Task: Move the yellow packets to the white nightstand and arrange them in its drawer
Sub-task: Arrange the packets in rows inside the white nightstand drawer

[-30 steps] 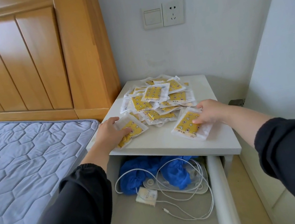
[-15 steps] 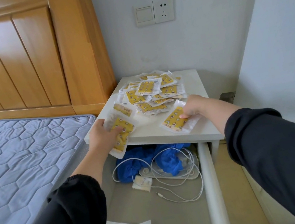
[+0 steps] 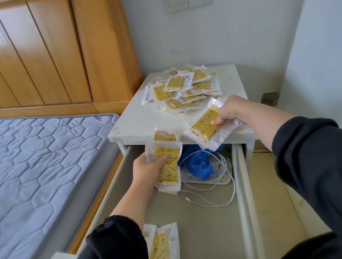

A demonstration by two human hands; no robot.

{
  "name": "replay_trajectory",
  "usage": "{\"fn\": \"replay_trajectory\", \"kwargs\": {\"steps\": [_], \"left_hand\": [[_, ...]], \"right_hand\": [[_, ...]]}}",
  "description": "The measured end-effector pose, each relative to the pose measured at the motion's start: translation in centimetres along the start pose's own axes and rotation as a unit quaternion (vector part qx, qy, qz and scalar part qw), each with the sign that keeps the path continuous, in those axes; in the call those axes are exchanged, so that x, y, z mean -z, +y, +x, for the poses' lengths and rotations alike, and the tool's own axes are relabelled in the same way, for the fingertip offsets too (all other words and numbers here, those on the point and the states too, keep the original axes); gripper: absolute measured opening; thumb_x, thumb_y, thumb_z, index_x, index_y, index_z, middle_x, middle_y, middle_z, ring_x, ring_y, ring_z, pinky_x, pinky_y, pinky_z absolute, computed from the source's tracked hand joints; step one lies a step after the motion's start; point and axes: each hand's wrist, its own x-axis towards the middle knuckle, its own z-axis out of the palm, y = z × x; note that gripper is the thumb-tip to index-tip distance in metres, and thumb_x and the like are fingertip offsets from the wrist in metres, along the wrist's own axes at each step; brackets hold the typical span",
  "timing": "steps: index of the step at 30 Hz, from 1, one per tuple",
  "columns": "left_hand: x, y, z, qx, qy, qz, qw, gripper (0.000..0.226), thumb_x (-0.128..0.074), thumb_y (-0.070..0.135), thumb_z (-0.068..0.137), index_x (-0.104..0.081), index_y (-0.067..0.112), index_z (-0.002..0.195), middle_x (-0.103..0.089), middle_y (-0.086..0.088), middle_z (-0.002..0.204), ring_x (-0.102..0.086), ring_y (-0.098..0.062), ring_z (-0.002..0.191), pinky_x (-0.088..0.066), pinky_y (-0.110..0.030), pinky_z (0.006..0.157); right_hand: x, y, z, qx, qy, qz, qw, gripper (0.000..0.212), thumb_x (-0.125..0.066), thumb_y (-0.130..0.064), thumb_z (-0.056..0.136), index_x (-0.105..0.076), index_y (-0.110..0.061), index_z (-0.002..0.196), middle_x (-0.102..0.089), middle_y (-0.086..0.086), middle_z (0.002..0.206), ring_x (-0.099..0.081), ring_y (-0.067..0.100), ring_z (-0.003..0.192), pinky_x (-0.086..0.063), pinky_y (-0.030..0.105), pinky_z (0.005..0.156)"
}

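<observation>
A heap of yellow packets (image 3: 183, 88) in clear wrappers lies on the back of the white nightstand (image 3: 137, 124). Its drawer (image 3: 207, 225) stands pulled out below. My left hand (image 3: 148, 172) grips a couple of yellow packets (image 3: 167, 164) over the drawer's back left part. My right hand (image 3: 230, 110) pinches another yellow packet (image 3: 206, 126) by its edge, above the nightstand's front edge. Two more packets (image 3: 161, 247) lie flat at the drawer's near left corner, partly behind my left sleeve.
At the back of the drawer lie a blue crumpled thing (image 3: 199, 165) and a coiled white cable (image 3: 219, 187) on a white pad. A grey mattress (image 3: 26, 168) and wooden headboard (image 3: 37, 50) flank the left. A white wall (image 3: 324, 56) closes the right side.
Both hands lifted their packets off the nightstand top and drew them toward me. The left hand now hangs over the open drawer; the right is at the top's front edge.
</observation>
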Motion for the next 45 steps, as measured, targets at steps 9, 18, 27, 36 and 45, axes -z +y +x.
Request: {"fn": "replay_trajectory", "kwargs": {"steps": [9,18,27,36,45], "left_hand": [[5.7,-3.9,0.3,0.095,-0.028,0.317,0.943,0.046,-0.073,0.025,0.083,-0.057,0.010,0.123,-0.062,-0.004,0.100,-0.061,-0.020,0.089,-0.049,-0.030,0.071],[5.4,-5.3,1.4,0.064,-0.078,0.445,0.890,0.041,-0.072,0.024,0.084,-0.059,0.009,0.120,-0.063,-0.007,0.107,-0.061,-0.023,0.097,-0.049,-0.030,0.075],[5.2,-5.7,1.9,0.063,-0.100,0.454,0.883,0.046,-0.070,0.023,0.085,-0.057,0.011,0.127,-0.064,-0.008,0.115,-0.062,-0.023,0.103,-0.049,-0.028,0.076],[5.2,-5.9,2.0,0.067,-0.109,0.454,0.882,0.045,-0.069,0.025,0.086,-0.057,0.010,0.127,-0.063,-0.007,0.112,-0.060,-0.019,0.095,-0.047,-0.027,0.073],[5.4,-5.3,1.9,0.083,-0.150,0.388,0.906,0.036,-0.075,0.026,0.081,-0.064,0.011,0.112,-0.068,-0.004,0.100,-0.066,-0.018,0.089,-0.054,-0.031,0.078]], "right_hand": [[-9.2,3.4,-6.7,0.135,-0.209,-0.020,0.968,0.021,-0.081,-0.015,0.071,-0.065,-0.011,0.083,-0.069,0.003,0.083,-0.066,0.021,0.079,-0.052,0.027,0.074],[-19.1,2.7,-8.6,0.082,-0.353,-0.407,0.838,0.047,-0.037,-0.031,0.103,-0.048,0.005,0.131,-0.050,0.012,0.098,-0.046,0.021,0.082,-0.039,0.031,0.081],[-23.1,5.0,-8.8,0.066,-0.385,-0.365,0.845,0.052,-0.058,-0.031,0.094,-0.048,0.002,0.133,-0.052,0.013,0.116,-0.052,0.030,0.122,-0.051,0.025,0.069],[-24.5,5.8,-8.7,0.143,-0.334,-0.398,0.842,0.027,-0.058,-0.009,0.089,-0.062,0.000,0.114,-0.062,0.014,0.103,-0.051,0.022,0.081,-0.045,0.031,0.071],[-18.6,5.1,-6.2,0.117,-0.090,-0.007,0.989,0.033,-0.058,-0.016,0.091,-0.057,-0.013,0.124,-0.057,0.005,0.126,-0.056,0.019,0.113,-0.044,0.027,0.091]]}}
